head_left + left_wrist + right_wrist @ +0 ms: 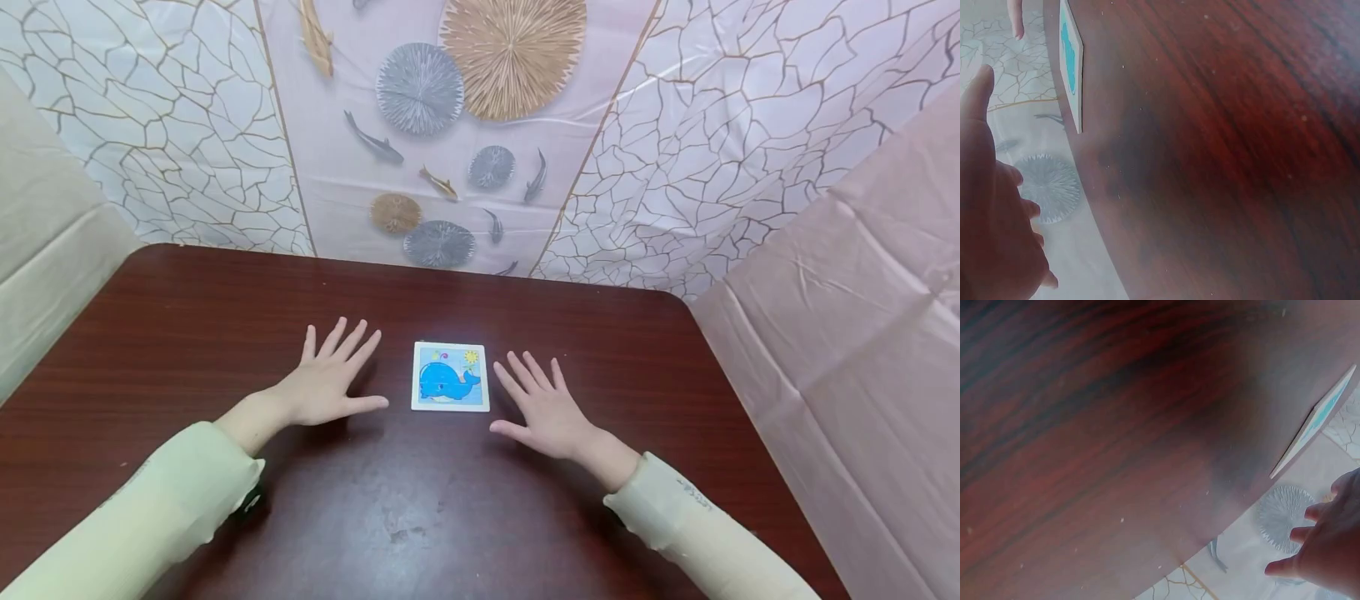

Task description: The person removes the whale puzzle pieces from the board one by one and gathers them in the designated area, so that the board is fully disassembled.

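A small square picture puzzle (450, 377) with a white border lies flat on the table, showing a blue whale, a yellow sun and a light blue ground. To its left is my left hand (324, 385), fingers spread and thumb pointing toward the puzzle, holding nothing. On the other side my right hand (546, 410) is spread too, its fingertips close to the puzzle's right edge, also holding nothing. Both wrist views show the puzzle edge-on, as a thin board (1072, 69) beyond the left hand (997, 206) and a thin board (1313, 428) near the right hand (1325, 544).
The dark reddish-brown wooden table (420, 517) has rounded far corners. Behind it hangs a patterned backdrop (420, 183) with discs and fish. Pale cloth walls (847, 333) stand at both sides. Light sleeves (172, 492) cover both forearms.
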A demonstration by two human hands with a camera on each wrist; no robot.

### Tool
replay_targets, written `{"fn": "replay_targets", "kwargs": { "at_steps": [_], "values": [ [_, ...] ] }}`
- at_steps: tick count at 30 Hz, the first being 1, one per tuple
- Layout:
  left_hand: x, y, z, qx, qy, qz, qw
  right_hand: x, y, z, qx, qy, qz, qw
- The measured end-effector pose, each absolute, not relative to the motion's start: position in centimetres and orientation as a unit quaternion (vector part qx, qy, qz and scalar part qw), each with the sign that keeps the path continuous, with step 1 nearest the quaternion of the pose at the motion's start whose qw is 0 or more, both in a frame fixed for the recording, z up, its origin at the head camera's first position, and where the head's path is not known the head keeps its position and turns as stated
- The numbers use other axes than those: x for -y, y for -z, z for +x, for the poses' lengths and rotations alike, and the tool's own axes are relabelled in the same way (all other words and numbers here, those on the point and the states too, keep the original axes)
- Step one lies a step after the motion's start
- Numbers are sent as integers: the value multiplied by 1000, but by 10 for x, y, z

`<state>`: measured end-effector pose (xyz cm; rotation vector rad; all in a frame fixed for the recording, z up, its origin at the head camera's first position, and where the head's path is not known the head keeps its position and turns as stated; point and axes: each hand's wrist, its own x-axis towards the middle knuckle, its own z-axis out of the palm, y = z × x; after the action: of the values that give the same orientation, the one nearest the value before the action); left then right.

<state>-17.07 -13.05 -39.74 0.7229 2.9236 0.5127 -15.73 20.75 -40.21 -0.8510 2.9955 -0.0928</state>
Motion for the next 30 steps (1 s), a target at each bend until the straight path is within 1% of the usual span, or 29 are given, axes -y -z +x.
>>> {"fn": "replay_targets", "kwargs": {
  "at_steps": [10, 20, 30],
  "values": [
    [119, 399, -181, -953, -170, 243, 56, -199, 411, -157, -954, 28, -293, 48],
    [106, 398, -192, -943, -212, 247, 75, -193, 414, -157, -948, 21, -307, 78],
    [96, 400, -203, -921, -295, 227, 113, -187, 415, -155, -939, 14, -322, 119]
  ]
}}
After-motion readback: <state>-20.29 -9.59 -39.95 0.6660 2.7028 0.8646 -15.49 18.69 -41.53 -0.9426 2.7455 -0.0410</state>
